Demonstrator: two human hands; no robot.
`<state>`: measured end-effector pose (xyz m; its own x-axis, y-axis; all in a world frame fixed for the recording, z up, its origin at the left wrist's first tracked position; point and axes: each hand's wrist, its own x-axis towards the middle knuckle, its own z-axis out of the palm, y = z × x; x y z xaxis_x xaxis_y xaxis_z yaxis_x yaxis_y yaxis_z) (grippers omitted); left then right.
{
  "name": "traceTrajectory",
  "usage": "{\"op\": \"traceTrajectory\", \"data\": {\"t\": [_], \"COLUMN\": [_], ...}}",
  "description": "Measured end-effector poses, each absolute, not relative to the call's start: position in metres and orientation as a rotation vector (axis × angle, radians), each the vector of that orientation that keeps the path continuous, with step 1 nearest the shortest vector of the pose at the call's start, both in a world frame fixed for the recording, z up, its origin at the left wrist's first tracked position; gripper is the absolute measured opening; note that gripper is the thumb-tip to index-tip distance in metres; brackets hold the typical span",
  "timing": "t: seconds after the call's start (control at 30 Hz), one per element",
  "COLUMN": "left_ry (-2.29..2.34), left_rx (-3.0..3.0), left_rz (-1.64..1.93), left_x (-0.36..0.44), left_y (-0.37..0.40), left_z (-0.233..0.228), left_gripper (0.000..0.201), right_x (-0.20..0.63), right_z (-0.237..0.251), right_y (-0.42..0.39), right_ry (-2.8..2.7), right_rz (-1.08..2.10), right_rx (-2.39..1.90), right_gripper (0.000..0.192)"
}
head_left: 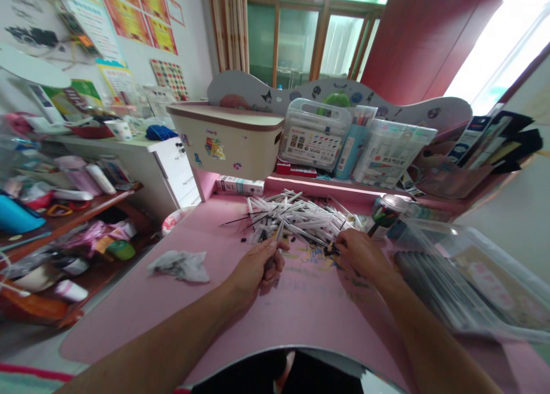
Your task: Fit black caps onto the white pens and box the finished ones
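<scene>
My left hand (261, 263) is closed around a slim pen barrel (280, 231), whose pale tip points up and away from me. My right hand (360, 252) reaches down at the right front of a heap of white pen barrels (296, 215), fingers pinched together close to some small black parts (330, 248). Whatever those fingertips hold is hidden. Thin black refills (236, 220) stick out of the heap's left side. The heap lies on a pink desk (296, 319).
A crumpled tissue (180, 266) lies at left. To the right are a clear plastic box (476, 291) of grey pens and a can (389, 208). A shelf behind carries a cream bin (227, 142), a clear marker case (315, 136) and a pen box (397, 153).
</scene>
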<state>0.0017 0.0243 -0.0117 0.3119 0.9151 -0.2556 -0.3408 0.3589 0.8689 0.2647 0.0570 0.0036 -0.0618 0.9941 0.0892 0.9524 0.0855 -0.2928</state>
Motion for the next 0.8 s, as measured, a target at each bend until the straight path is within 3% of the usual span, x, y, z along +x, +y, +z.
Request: {"op": "traceTrajectory", "data": {"t": [0.4, 0.6, 0.8], "left_ry": [0.832, 0.812, 0.85], "left_rx": [0.849, 0.855, 0.867], "left_rz": [0.91, 0.888, 0.864], "left_x": [0.001, 0.003, 0.003], "left_y": [0.026, 0.026, 0.022], "left_z": [-0.019, -0.018, -0.015], "left_gripper": [0.024, 0.024, 0.023], "right_x": [0.243, 0.232, 0.237], "right_z": [0.011, 0.006, 0.001], "right_y": [0.044, 0.039, 0.047], "right_ry": [-2.349, -2.309, -2.141], "right_rz": [0.213, 0.13, 0.446], "right_rx": [-1.87, -1.843, -1.592], "right_gripper": [0.018, 0.007, 0.009]}}
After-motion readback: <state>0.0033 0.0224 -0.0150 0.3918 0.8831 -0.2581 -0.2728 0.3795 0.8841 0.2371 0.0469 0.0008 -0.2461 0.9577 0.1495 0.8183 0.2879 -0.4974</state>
